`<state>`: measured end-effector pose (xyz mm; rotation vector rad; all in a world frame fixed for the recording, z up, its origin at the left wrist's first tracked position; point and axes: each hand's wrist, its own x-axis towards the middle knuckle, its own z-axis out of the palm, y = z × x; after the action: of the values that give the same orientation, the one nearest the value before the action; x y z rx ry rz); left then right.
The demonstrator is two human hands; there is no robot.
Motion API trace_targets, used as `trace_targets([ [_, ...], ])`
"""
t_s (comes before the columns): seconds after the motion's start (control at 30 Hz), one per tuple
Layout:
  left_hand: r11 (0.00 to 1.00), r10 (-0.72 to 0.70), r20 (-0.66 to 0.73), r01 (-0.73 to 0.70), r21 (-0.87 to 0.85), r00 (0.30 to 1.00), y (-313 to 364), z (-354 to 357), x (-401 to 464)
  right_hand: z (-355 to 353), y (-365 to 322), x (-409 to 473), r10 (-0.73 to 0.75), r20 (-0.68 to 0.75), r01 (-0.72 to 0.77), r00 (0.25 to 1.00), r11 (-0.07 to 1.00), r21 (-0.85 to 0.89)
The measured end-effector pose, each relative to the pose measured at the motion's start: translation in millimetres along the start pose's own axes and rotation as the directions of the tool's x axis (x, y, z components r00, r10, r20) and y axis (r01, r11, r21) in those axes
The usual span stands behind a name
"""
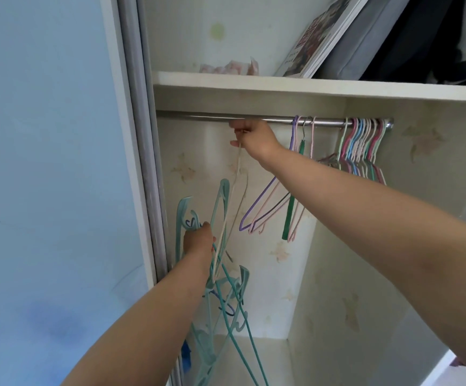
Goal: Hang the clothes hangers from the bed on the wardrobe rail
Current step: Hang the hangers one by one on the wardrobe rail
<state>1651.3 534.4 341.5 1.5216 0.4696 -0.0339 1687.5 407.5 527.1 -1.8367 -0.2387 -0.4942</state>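
R hand (pixel 254 137) holds cream hanger (pixel 230 207) under rail (pixel 198 117), L end bare.

A white shelf (pixel 309 86) carries leaning books (pixel 323 37), a grey case (pixel 365 40), a black bag (pixel 435 43) and crumpled pink paper (pixel 229 67).

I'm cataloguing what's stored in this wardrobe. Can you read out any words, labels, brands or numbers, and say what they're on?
Nothing can be read.
The book cover on the top shelf carries print and small pictures, all too blurred to make out.
The hangers on the rail show no labels.
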Motion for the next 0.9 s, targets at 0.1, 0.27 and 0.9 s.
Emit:
trace_targets([
  [0.1,0.999,-0.007,-0.019,0.006,-0.035,1.000,1,0,0,-9,-5,13,-0.112,-0.055,0.111,0.992,0.994,-0.020],
  [0.27,0.999,0.007,-0.022,-0.009,-0.051,1.000,5,-2,2,-23,-9,33,-0.236,-0.088,0.221,0.968,0.963,-0.152],
  [0.9,0.996,0.055,0.085,-0.048,-0.081,0.995,24,8,-11,-83,4,73,-0.116,0.179,0.213,0.977,0.460,-0.862],
])
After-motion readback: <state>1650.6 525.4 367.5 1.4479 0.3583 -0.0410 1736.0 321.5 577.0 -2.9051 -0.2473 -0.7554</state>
